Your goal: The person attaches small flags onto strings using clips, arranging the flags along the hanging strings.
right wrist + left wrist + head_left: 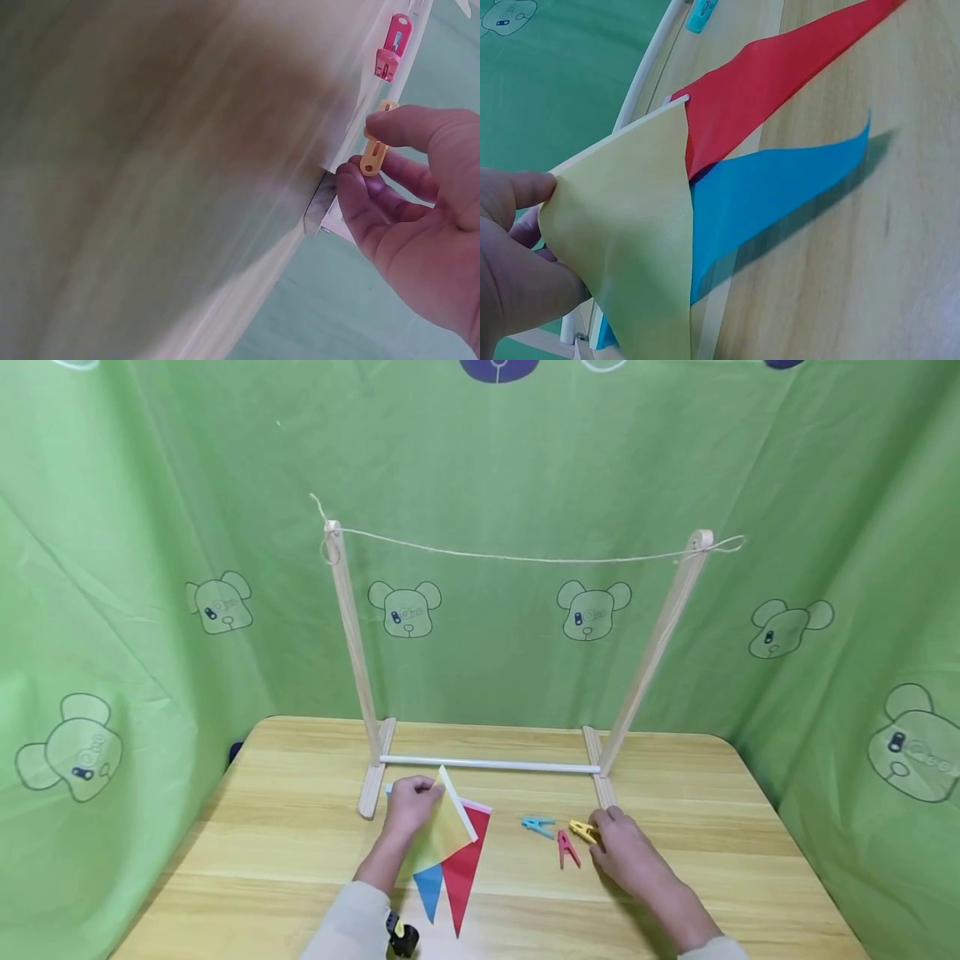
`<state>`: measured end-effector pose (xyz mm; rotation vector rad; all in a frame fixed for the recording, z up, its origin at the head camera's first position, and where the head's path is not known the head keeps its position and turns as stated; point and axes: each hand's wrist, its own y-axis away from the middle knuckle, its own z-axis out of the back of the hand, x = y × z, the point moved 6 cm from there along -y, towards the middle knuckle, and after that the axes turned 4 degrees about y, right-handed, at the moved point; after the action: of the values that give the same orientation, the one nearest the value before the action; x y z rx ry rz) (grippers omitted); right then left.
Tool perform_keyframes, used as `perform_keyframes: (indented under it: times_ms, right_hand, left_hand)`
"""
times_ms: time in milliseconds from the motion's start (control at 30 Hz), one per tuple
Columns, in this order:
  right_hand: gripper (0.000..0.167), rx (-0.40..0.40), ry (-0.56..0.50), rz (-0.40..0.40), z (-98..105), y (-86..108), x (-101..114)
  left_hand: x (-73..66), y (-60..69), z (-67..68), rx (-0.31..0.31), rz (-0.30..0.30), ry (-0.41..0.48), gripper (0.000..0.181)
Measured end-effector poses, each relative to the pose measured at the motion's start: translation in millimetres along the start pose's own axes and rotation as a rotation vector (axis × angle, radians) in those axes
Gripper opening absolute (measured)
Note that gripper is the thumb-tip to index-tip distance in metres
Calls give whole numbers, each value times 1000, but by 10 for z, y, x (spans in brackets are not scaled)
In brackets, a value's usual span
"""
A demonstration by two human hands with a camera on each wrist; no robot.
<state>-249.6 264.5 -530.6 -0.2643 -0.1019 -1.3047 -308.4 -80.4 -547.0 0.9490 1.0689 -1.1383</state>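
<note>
My left hand (408, 807) pinches a yellow pennant (438, 835) by one end of its white-edged top, holding it over a red pennant (463, 868) and a blue pennant (429, 887). In the left wrist view the yellow pennant (630, 225) hangs from thumb and fingers, partly covering the blue (772, 191) and the red one (757, 82). On the right, my other hand (630, 852) has thumb and fingertips around one end of a yellow clothespin (581, 832). The right wrist view shows that clothespin (373, 157) between thumb and fingers, its far part partly hidden.
A blue clothespin (537, 826) and a pink one (567, 850) lie left of the right hand. Behind stands a wooden frame with two posts, a white bottom bar (487, 764) and a string (510, 558) across the top. A small black object (403, 939) is beside the left sleeve.
</note>
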Motion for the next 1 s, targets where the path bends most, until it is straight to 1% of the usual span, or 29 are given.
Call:
perform_keyframes:
  times_ms: [67,167,333,500,700,867,1000]
  right_hand:
    - [24,-21,-5,7,29,-2,9]
    - [23,-44,-15,15,66,-9,22]
    - [26,-57,-71,-13,128,-24,16]
    - [28,-101,-104,-10,183,-30,16]
    - [29,-156,-145,2,246,-40,19]
    - [32,-200,-195,17,338,-58,35]
    - [31,-245,-194,49,428,-89,52]
  left_hand:
    - [-5,-1,9,5,-10,2,16]
    - [-7,11,27,14,-4,10,15]
    - [-41,36,45,32,8,40,15]
    - [-90,61,53,33,28,100,15]
    - [-163,84,62,27,30,167,16]
    - [-235,86,71,25,10,195,17]
    - [-298,73,81,11,-11,209,19]
